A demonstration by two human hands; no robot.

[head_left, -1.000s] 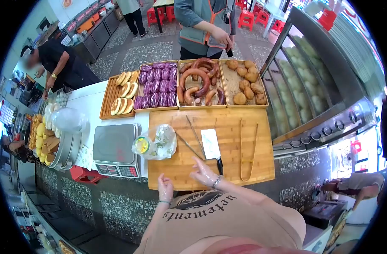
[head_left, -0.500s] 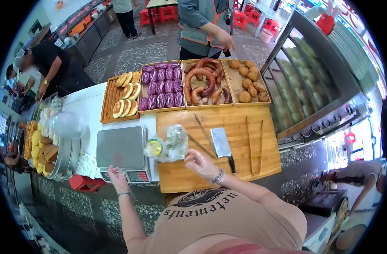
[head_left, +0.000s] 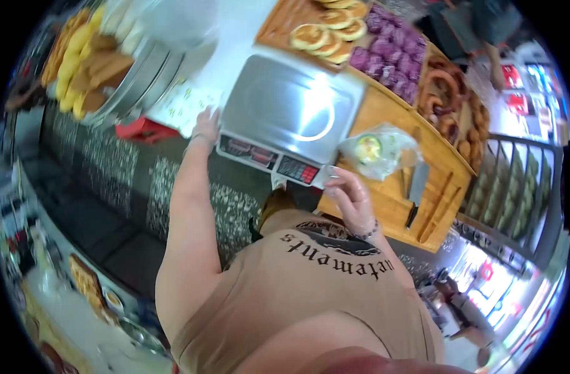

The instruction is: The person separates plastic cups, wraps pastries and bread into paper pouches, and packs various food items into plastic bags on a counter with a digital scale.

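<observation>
My left hand (head_left: 205,129), in a clear glove, reaches to the left edge of the digital scale (head_left: 279,106), beside a sheet of green-printed bags (head_left: 184,106). Its fingers are stretched out and slightly blurred; I see nothing in them. Near the scale's front right corner is my right hand (head_left: 353,198), also gloved, its fingers loosely bent and apart with nothing visible between them. A clear plastic bag (head_left: 391,153) holding a round item with a yellow-green label lies just beyond it on the wooden board (head_left: 385,206). The scale's plate carries nothing.
A cleaver (head_left: 418,187) and wooden tongs (head_left: 436,209) lie on the board. Trays of flat cakes (head_left: 325,37), purple wrapped food (head_left: 391,53) and sausages (head_left: 441,87) line the far side. Steel steamers (head_left: 151,78) stand left, above a red stool (head_left: 144,129).
The view has turned and moved closer to the scale. My right hand has come away from the plastic bag to the scale's corner. My left hand has shifted to the scale's left side.
</observation>
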